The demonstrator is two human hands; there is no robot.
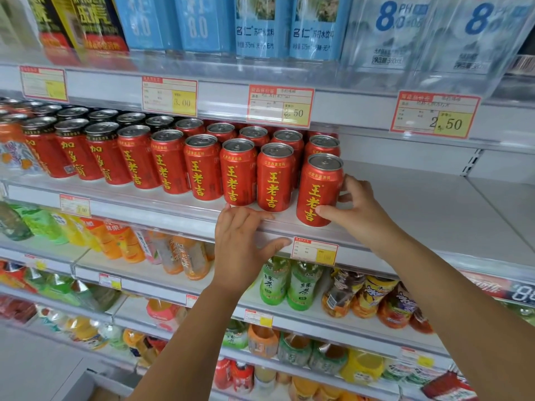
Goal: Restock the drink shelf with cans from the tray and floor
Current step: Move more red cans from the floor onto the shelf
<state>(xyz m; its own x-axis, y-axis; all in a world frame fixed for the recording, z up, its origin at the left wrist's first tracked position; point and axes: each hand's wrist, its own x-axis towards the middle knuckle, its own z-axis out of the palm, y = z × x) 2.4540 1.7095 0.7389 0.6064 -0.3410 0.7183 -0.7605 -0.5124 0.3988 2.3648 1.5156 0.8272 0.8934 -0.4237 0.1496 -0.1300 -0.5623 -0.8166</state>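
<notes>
Two hands reach up to the drink shelf [419, 204]. The left hand [243, 250] lies spread on the shelf's front edge. Its fingers rest flat on top just below the cans, its thumb stretches along the rail, and it holds nothing. Beside it, the right hand [359, 209] grips a red can [317, 189], thumb on the front, fingers curled round the right side. The can stands upright at the front edge, at the right end of the row of red cans [202, 166] and slightly apart from its neighbour. More cans stand in ranks behind. Above hang price tags [280, 105], and higher still stand blue-labelled water bottles [289, 24].
</notes>
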